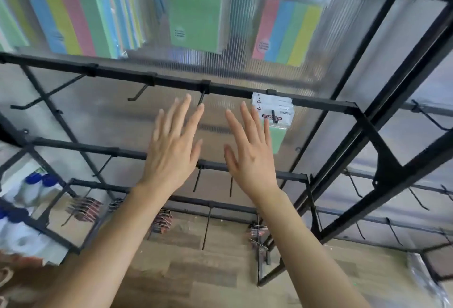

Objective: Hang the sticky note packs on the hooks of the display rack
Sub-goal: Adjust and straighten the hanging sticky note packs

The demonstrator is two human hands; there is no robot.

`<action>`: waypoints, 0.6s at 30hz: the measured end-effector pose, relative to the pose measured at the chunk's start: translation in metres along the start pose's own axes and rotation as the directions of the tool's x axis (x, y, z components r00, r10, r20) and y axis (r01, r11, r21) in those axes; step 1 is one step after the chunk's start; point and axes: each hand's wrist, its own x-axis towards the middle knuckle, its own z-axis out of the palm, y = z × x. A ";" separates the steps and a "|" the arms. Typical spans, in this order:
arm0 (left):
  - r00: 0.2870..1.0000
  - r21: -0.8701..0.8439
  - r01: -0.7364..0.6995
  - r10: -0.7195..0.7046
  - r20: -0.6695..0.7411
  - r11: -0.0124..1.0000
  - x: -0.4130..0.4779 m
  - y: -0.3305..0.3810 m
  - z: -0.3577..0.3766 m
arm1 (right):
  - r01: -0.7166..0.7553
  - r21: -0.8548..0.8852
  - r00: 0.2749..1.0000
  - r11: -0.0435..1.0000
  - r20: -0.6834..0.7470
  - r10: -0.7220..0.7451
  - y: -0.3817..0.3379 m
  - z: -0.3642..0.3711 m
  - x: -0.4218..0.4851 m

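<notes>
Two hands are up in front of the black metal display rack [171, 82] on my feed. Top rail, far left: striped blue-yellow-pink-green sticky note packs [73, 15] hang long side vertical. Next come a plain green pack [196, 13] and another striped pack [286, 28], white headers up, labels facing me. Lower down, the left hand [171, 153] has its fingers spread straight, gripping nothing, tips near a black hook [202, 98]. The right hand [251, 155] is the same, partly covering a small stack of green packs [275, 123] hung header-up, long axis vertical.
</notes>
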 end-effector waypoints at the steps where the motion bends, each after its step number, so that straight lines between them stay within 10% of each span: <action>1: 0.999 -0.003 -0.027 0.027 -0.020 1.000 0.008 -0.002 -0.003 | 0.003 -0.007 1.000 1.000 -0.012 -0.003 -0.002 -0.005 0.007; 18: 0.947 0.010 0.037 -0.032 -0.319 0.999 0.144 -0.018 -0.075 | -0.120 -0.185 0.968 0.975 -0.238 0.074 0.015 -0.092 0.120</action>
